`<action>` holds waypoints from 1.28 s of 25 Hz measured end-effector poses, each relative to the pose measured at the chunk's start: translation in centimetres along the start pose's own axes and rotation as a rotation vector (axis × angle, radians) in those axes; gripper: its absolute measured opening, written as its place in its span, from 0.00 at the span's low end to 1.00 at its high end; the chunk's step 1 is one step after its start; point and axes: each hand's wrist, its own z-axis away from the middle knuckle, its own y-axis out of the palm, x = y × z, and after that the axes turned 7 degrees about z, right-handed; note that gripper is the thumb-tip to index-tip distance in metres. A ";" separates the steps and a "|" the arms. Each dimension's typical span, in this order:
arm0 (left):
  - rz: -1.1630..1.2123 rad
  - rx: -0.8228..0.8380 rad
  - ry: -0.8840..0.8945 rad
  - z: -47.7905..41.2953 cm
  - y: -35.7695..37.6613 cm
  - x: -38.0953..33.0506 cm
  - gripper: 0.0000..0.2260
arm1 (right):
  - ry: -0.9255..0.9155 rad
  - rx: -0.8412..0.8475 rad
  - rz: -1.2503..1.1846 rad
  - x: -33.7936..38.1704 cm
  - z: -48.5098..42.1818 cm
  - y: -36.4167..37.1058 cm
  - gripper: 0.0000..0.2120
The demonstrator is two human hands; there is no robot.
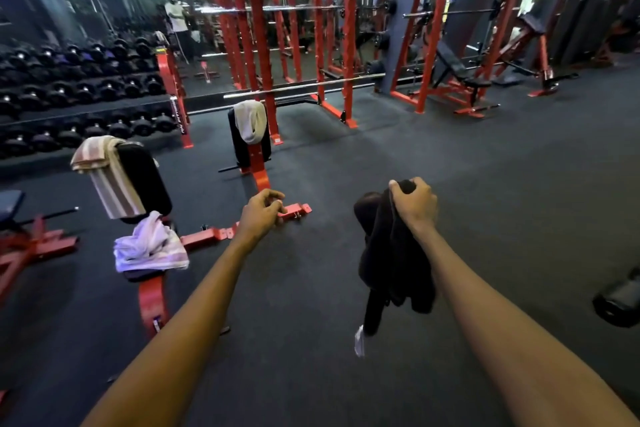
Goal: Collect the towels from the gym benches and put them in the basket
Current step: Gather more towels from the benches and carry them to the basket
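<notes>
Right hand (414, 204): grip clamped on a dark towel (391, 260), which hangs above the floor, well right of the near bench (145, 177). Left hand (261, 213): fingers loosely curled, holding nothing. Striped towel (107, 173) draped over that bench's backrest, lilac towel (150, 246) on its seat. White towel (250, 121) on the bench behind.

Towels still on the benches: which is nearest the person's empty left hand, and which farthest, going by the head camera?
From the left hand, nearest first:
1. Lilac towel, crumpled on the near bench's seat, down to the left.
2. Striped towel, draped over that bench's backrest, farther left.
3. White towel, hung on the far bench, straight ahead.
</notes>
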 end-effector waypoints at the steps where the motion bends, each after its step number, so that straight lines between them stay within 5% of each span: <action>1: -0.003 -0.006 -0.007 -1.8 -0.2 0.5 0.08 | -0.006 0.012 0.004 0.6 -1.2 1.8 0.18; 16: -0.001 -0.192 -0.118 -33.1 -1.7 6.2 0.09 | -0.077 0.197 -0.020 10.7 -28.5 26.2 0.16; 32: -0.022 -0.203 -0.153 -70.9 -7.1 15.7 0.08 | -0.083 0.247 -0.009 22.7 -52.3 54.7 0.16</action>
